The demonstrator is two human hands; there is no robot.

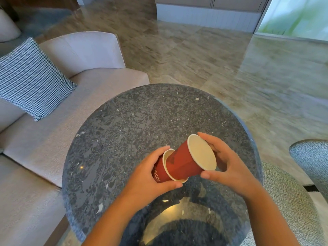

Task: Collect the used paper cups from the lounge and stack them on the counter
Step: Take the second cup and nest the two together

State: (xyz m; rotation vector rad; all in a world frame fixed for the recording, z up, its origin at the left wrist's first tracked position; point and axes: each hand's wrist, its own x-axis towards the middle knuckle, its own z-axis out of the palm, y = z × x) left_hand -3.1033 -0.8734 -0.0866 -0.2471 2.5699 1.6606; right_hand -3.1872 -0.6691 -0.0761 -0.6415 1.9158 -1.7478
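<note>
Red cup (188, 160) tilted, half nested in another (160, 172), left hand (150, 178) and right hand (229, 166) each in curled grip around one

Lounge or lobby setting — polished marble-look floor (204, 55) across upper frame. Beige upholstered sofa (53, 132) at left, houndstooth cushion (32, 79) on it. Round dark terrazzo table (142, 118) at centre. White panelled cabinet base (209, 16) at top, bright glazed opening (298, 16) upper right — greenery beyond, blurred.
</note>
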